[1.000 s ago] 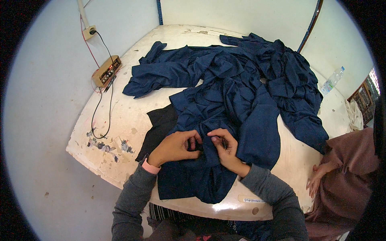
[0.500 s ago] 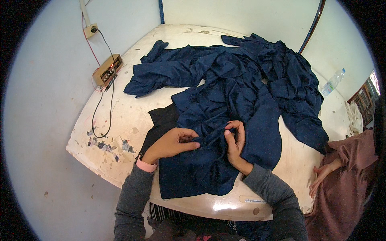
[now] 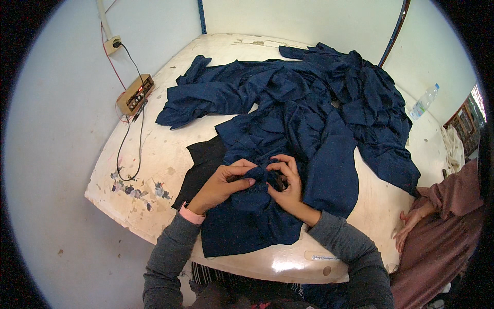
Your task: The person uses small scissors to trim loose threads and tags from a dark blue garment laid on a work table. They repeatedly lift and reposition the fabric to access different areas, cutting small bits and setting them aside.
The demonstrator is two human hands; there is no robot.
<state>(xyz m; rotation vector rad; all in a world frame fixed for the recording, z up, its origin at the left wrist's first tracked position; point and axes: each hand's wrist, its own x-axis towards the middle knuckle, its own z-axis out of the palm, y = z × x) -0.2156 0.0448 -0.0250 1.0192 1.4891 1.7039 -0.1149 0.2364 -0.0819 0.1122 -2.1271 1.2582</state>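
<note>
Your right hand [image 3: 289, 189] has just come back left, next to your left hand [image 3: 220, 186]; half a second ago they were further apart with the navy cloth [image 3: 242, 226] stretched between. Now that bit is bunched up, so likely you're still working the same spot. Left: thumb and fingers pinched on the fold. Right: half curled, fingertips at the fold; can't tell if it grips. The cloth's worked part lies at the near middle of the table [image 3: 110, 165], the rest spreading far and right. Count: two hands of yours, one co-worker's hand [image 3: 408, 222] at right, one black cloth [image 3: 203, 160] left, one bottle [image 3: 425, 103] far right, one control box [image 3: 135, 96] and one wall socket [image 3: 112, 45] far left; navy pieces overlap, can't count.
</note>
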